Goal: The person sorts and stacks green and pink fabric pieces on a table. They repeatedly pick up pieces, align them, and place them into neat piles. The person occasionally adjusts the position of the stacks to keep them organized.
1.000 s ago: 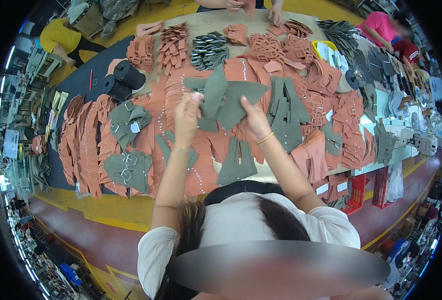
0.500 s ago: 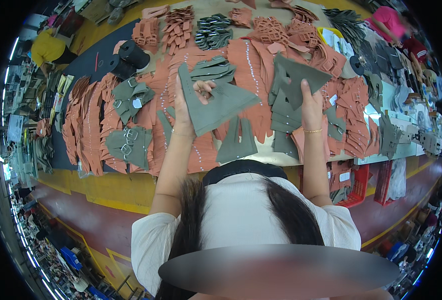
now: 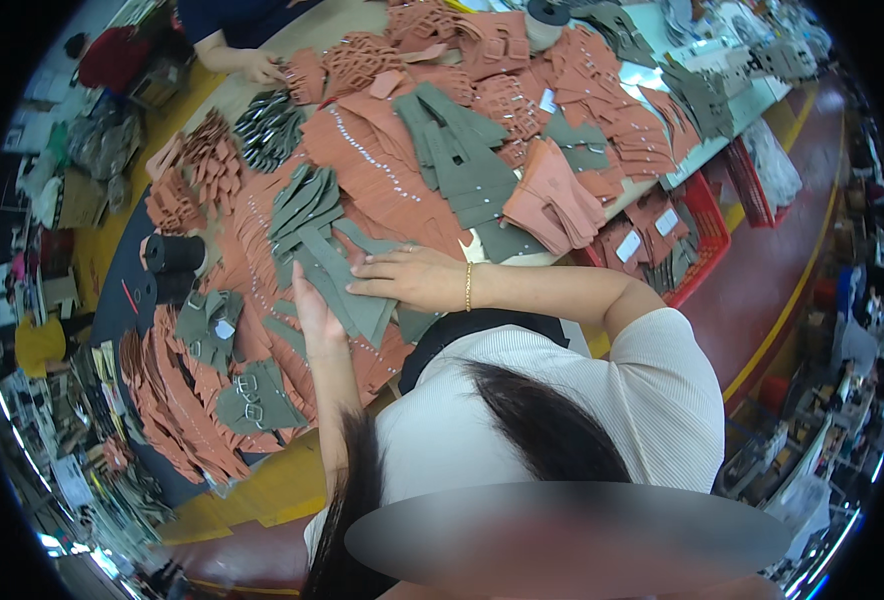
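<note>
Currently we log one olive-green cut piece [image 3: 347, 290], near edge of the table [image 3: 252, 100], among rust-coloured pieces [image 3: 382, 170]. Right hand [image 3: 412, 278] lies flat on it; left hand [image 3: 312, 305] apparently pinches its left edge. Light, limp; best taken by edges.

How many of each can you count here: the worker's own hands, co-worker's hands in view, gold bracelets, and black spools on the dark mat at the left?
Own hands: 2, the left hand and the right hand
Co-worker's hand: 1
Gold bracelet: 1
Black spool: 1
Total: 5
</note>
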Available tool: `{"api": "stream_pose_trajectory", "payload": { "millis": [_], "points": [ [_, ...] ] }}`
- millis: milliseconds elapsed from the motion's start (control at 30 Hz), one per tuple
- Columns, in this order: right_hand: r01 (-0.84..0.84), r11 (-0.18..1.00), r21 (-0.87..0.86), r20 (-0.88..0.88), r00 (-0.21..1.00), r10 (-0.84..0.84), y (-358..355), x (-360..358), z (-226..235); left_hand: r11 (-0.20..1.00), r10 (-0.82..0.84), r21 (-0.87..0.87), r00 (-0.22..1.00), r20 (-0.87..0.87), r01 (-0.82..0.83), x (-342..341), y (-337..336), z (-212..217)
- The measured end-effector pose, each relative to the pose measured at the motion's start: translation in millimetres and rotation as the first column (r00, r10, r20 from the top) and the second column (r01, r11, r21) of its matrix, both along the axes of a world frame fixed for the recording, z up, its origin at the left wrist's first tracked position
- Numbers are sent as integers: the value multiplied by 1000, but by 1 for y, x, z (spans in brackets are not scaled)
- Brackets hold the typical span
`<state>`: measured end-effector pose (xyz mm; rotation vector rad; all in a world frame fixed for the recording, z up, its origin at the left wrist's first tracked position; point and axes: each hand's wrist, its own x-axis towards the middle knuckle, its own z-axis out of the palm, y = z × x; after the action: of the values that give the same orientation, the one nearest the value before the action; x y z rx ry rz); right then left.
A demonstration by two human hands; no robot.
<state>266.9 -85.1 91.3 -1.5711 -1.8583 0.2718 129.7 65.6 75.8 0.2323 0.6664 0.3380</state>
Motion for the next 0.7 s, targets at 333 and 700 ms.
{"api": "stream_pose_trajectory", "payload": {
  "millis": [333,700],
  "points": [
    [571,636,-519,-250,610,-752,-66,113,-9,998,-53,-32,988,-143,49,29,-36,25],
    [791,452,-412,-879,-476,32,-124,284,-109,990,-138,-46,988,-68,135,28,-44,5]
  ]
}}
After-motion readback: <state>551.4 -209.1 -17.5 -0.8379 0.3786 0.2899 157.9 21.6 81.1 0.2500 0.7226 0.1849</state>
